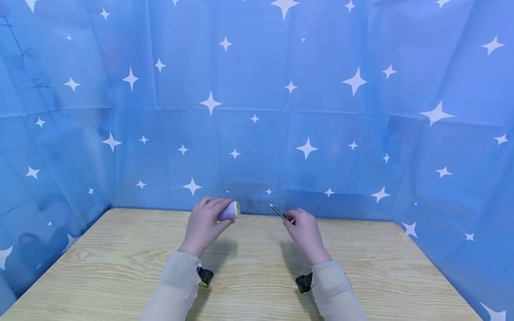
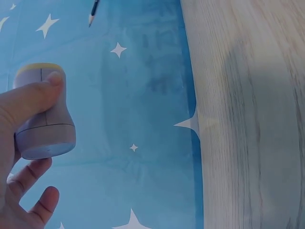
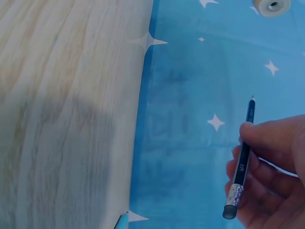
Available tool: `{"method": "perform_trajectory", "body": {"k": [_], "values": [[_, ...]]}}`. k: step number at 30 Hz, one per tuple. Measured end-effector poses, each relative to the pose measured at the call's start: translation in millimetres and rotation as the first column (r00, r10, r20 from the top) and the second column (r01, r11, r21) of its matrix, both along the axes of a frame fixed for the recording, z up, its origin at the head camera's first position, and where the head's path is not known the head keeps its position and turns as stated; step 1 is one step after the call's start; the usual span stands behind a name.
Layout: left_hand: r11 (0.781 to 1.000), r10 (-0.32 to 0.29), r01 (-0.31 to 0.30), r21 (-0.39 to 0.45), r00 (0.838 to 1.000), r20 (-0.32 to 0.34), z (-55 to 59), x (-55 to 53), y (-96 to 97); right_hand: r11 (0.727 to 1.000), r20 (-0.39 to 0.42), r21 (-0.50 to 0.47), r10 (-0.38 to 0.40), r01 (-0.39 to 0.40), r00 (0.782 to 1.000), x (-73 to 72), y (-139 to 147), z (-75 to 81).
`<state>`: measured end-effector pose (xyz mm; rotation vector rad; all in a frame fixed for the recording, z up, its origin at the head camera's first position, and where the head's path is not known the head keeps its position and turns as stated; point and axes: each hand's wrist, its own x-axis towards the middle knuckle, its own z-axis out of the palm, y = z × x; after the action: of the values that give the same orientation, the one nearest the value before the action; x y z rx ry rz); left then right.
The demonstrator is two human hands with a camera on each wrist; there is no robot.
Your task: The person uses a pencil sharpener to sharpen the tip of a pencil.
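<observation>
My left hand [image 1: 205,223] grips a lilac pencil sharpener [image 1: 228,211] above the far part of the table. In the left wrist view the sharpener [image 2: 46,107] has a waisted body and a yellow rim, with the thumb along its side. Its end, with a round hole, faces right toward the other hand. My right hand [image 1: 304,229] pinches a black pencil [image 3: 244,152] between thumb and fingers. The pencil's sharpened tip points up and left toward the sharpener, with a gap between them. Its metal band and dark eraser end show in the right wrist view.
Below both hands lies a light wood-grain table [image 1: 257,267]. A blue cloth [image 1: 257,133] with white stars hangs behind it and at both sides. Black wrist devices [image 1: 304,282] sit under both sleeves. A small teal tip [image 3: 123,221] shows at the right wrist view's bottom edge.
</observation>
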<state>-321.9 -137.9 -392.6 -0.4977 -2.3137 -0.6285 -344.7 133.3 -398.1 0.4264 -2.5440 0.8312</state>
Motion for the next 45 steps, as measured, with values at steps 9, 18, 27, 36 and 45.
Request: {"method": "perform_trajectory", "body": {"k": [9,18,27,36,45], "values": [[1.0,-0.011,0.011,0.008,1.0,-0.003,3.0,-2.4,1.0,0.999,0.126,0.022,-0.044,0.042,0.991,-5.7,5.8,-1.5],[1.0,-0.017,0.016,0.021,0.999,0.027,1.0,-1.9,2.5,0.998,0.247,-0.032,-0.041,0.051,0.968,-10.9,10.5,-12.3],[1.0,-0.015,0.014,0.025,1.0,0.021,-2.8,0.3,3.6,0.997,0.297,-0.021,-0.061,0.071,0.953,-8.6,16.3,-22.2],[1.0,-0.013,0.012,0.018,1.0,0.023,-1.5,0.5,5.4,0.994,0.336,0.014,-0.106,0.107,0.936,-8.5,19.0,-25.8],[1.0,-0.009,0.008,0.023,1.0,0.019,-2.9,-0.2,5.1,0.993,0.405,0.07,-0.115,0.094,0.907,-8.1,19.0,-29.8]]}}
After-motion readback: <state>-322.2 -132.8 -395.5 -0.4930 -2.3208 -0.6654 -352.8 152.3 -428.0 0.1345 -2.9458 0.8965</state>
